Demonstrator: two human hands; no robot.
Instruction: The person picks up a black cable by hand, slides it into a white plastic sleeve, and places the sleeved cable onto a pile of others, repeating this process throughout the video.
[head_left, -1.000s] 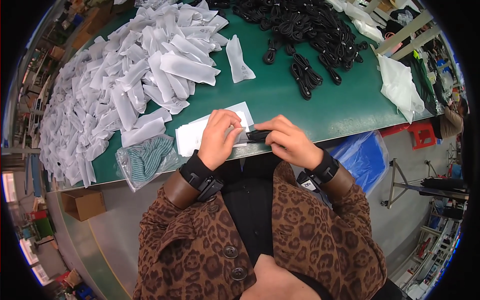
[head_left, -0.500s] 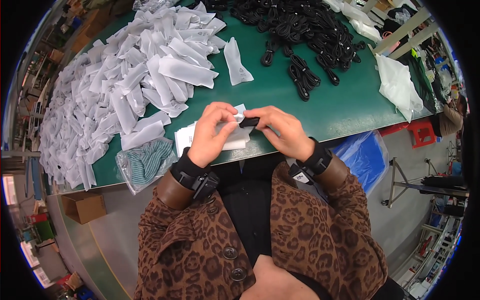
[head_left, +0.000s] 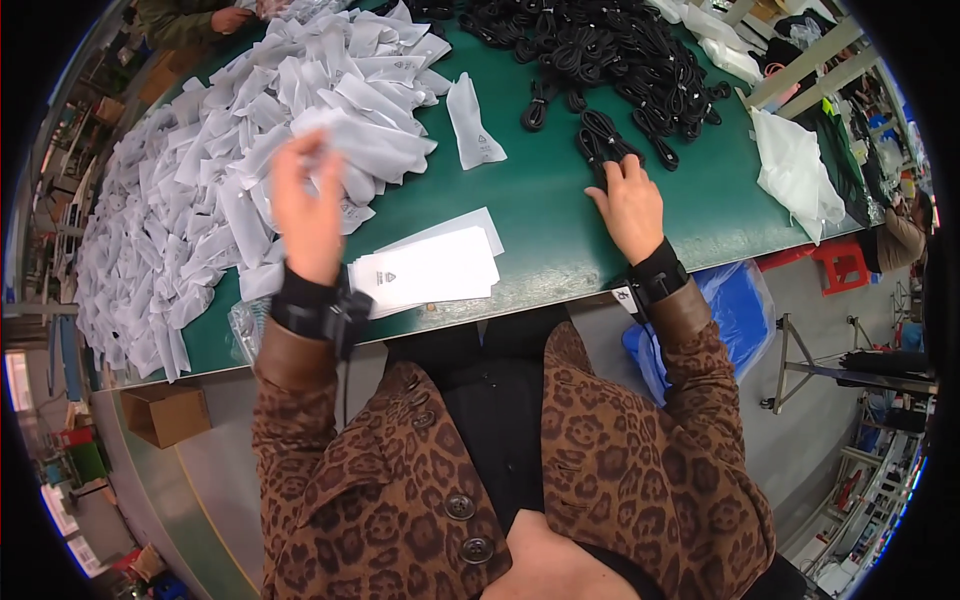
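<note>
My left hand (head_left: 308,215), smeared by motion, is raised over the near side of a heap of white pouches (head_left: 240,130). A blurred pouch (head_left: 325,125) lies at its fingertips; whether the fingers grip it cannot be made out. To the right, my right hand (head_left: 632,210) reaches onto a coiled black cable (head_left: 602,135), fingertips touching it and thumb spread to the side. A stack of flat white pouches (head_left: 430,270) with small dark print rests at the table's front edge between my arms.
More coiled black cables (head_left: 620,50) are heaped at the far side. One filled pouch (head_left: 472,125) lies apart on the green table (head_left: 540,220). Another person's hand (head_left: 232,18) shows at the far left. A cardboard box (head_left: 167,413) and a blue bin (head_left: 735,315) stand below the table.
My hands have parted from above the stack. The left has swung left to the pouch heap, the right to the cables. The dark item between them is gone, and another person's hand has appeared.
</note>
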